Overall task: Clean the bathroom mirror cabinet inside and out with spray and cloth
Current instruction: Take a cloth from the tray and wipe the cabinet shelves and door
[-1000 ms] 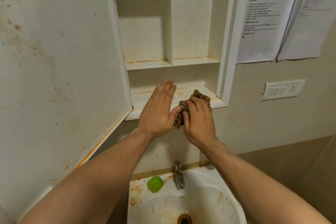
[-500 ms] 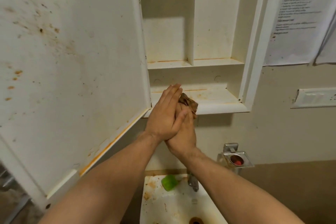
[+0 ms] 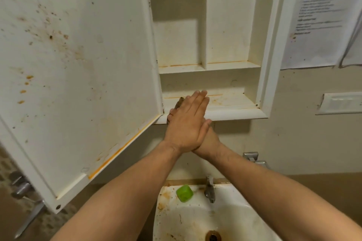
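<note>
On the bottom shelf [image 3: 231, 101] of the open mirror cabinet [image 3: 272, 45], at its left end hard by the door [image 3: 78, 64], your two hands are stacked. Your left hand [image 3: 188, 121] lies on top, fingers straight and together, pressing flat, tips aimed at about one o'clock. Your right hand [image 3: 210, 139] sits underneath and is mostly covered. Only its wrist side and a few curled fingertips [image 3: 170, 114] at nine o'clock of the pile show, and they look bunched round the cloth [image 3: 179, 102].

That cloth (a brown rag, only one corner visible) pokes out at eleven o'clock from under your left hand, touching the shelf floor.

Expect it to handle as soft, limp and light. It will crumple and slide under your palm rather than hold a shape, so keep it wadded in the lower hand's fingers and let the flat hand supply the weight. For the seam along the back wall, a folded edge pushed in by fingertips should reach better than a loose wad.

Orange staining runs along the shelf toward three o'clock, so that stretch probably needs the firmest rubbing. At six o'clock, well below, the stained sink [image 3: 162, 219] holds a green soap [image 3: 184, 192].
</note>
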`<state>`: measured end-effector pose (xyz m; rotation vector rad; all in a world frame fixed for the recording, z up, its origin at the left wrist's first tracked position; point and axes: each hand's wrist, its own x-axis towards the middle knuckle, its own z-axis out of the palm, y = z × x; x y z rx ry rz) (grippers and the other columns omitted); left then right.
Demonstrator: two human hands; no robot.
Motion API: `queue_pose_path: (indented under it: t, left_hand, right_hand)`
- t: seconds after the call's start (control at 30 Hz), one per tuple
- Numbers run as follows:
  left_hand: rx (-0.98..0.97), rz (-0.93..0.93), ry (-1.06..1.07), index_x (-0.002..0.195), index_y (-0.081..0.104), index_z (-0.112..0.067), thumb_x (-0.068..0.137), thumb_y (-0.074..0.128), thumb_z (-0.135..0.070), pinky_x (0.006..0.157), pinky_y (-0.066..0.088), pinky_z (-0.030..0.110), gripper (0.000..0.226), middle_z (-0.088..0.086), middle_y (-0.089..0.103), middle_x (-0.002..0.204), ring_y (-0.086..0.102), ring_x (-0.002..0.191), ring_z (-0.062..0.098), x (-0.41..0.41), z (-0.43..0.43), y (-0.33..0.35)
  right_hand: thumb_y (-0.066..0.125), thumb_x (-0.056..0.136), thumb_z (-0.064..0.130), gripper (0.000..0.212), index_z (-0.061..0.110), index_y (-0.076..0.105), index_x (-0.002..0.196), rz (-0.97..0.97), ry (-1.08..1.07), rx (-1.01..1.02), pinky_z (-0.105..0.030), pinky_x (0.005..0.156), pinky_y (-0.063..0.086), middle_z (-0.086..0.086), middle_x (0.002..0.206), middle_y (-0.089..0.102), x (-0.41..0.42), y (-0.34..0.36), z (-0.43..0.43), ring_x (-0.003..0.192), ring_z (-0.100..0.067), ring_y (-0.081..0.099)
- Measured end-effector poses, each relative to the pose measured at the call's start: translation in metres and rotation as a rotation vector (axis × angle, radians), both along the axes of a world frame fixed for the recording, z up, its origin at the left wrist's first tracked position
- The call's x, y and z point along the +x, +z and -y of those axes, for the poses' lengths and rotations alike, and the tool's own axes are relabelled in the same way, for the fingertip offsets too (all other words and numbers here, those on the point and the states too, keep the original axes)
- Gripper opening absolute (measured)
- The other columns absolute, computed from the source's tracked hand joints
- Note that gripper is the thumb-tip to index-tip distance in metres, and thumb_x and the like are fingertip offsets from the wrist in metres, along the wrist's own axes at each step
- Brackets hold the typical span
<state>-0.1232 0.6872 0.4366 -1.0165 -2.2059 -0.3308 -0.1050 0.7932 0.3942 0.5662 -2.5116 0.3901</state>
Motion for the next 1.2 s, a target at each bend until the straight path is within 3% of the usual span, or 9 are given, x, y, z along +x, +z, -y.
queue_pose_path:
  t: [0.1,0.27,0.47,0.57,0.63,0.87,1.03,1.1,1.2]
  left_hand:
    - [0.006,-0.101,0.045,0.161,0.026,-0.006,0.105,0.033,-0.042,0.13,0.005,0.044,0.067,0.011,0.014,0.172,0.005,0.161,0.024,-0.007,0.005,-0.002]
    - [0.029,-0.01,0.072,0.163,0.02,-0.005,0.106,0.027,-0.049,0.13,0.008,0.047,0.072,0.012,0.01,0.173,0.004,0.161,0.026,-0.01,0.011,-0.006]
    - [0.028,-0.03,0.109,0.163,0.02,-0.007,0.106,0.031,-0.048,0.13,0.006,0.045,0.071,0.011,0.009,0.173,0.004,0.16,0.026,-0.017,0.013,-0.005]
    - [0.034,-0.017,0.157,0.163,0.02,-0.008,0.106,0.03,-0.049,0.13,0.006,0.044,0.071,0.011,0.01,0.173,0.004,0.16,0.026,-0.025,0.013,-0.004]
    - [0.036,-0.002,0.167,0.163,0.02,-0.009,0.106,0.031,-0.049,0.131,0.003,0.043,0.071,0.01,0.008,0.173,0.003,0.161,0.025,-0.028,0.016,-0.007]
    - [0.199,0.036,0.117,0.161,0.026,-0.006,0.106,0.032,-0.047,0.13,0.014,0.045,0.069,0.011,0.019,0.171,0.012,0.159,0.027,-0.03,0.026,-0.004]
    - [0.239,0.044,0.088,0.161,0.028,-0.01,0.106,0.033,-0.048,0.127,0.011,0.031,0.067,0.007,0.022,0.17,0.014,0.159,0.022,-0.031,0.021,0.012]
    - [0.23,0.073,0.098,0.161,0.028,-0.011,0.106,0.032,-0.049,0.126,0.009,0.029,0.067,0.006,0.023,0.17,0.014,0.158,0.022,-0.031,0.019,0.011]
    - [0.191,0.097,0.108,0.161,0.029,-0.011,0.107,0.031,-0.049,0.128,0.013,0.035,0.066,0.008,0.023,0.17,0.015,0.158,0.024,-0.03,0.021,0.0]
  right_hand:
    - [0.053,0.096,0.023,0.067,0.022,0.029,0.159,-0.192,-0.1,0.201,-0.046,0.127,0.014,-0.001,0.165,0.029,-0.01,0.015,-0.035,0.155,-0.02,0.02]
    - [0.06,0.093,0.022,0.051,0.023,0.055,0.144,-0.212,0.106,0.39,-0.054,0.118,0.032,0.0,0.152,0.05,0.004,0.052,-0.081,0.144,-0.024,0.042]
    - [0.058,0.095,0.024,0.034,0.02,0.062,0.129,-0.32,-0.443,0.264,-0.037,0.08,0.053,-0.006,0.125,0.059,-0.006,0.108,-0.129,0.109,-0.026,0.056]
    - [0.061,0.094,0.017,0.02,0.015,0.07,0.112,-0.138,-0.608,0.506,-0.036,0.067,0.047,-0.009,0.103,0.065,-0.012,0.119,-0.124,0.094,-0.03,0.063]
    - [0.058,0.093,0.01,0.016,0.013,0.071,0.101,0.042,-0.713,0.403,-0.034,0.063,0.047,-0.006,0.088,0.063,-0.013,0.12,-0.11,0.082,-0.028,0.063]
    - [0.054,0.094,0.012,0.016,0.013,0.066,0.103,0.201,-0.606,0.315,-0.034,0.075,0.051,-0.011,0.105,0.071,-0.035,0.11,-0.03,0.097,-0.03,0.068]
    - [0.054,0.094,0.015,0.021,0.019,0.065,0.076,0.328,-0.277,0.16,-0.03,0.075,0.044,-0.005,0.085,0.068,-0.047,0.127,-0.024,0.079,-0.025,0.056]
    - [0.05,0.098,0.022,0.025,0.017,0.075,0.102,0.356,-0.175,0.148,-0.026,0.08,0.041,-0.003,0.107,0.075,-0.046,0.126,-0.039,0.096,-0.024,0.062]
    - [0.035,0.103,0.048,0.041,0.039,0.065,0.129,0.308,-0.339,0.399,-0.044,0.107,0.037,0.007,0.13,0.067,-0.044,0.126,-0.079,0.126,-0.026,0.052]
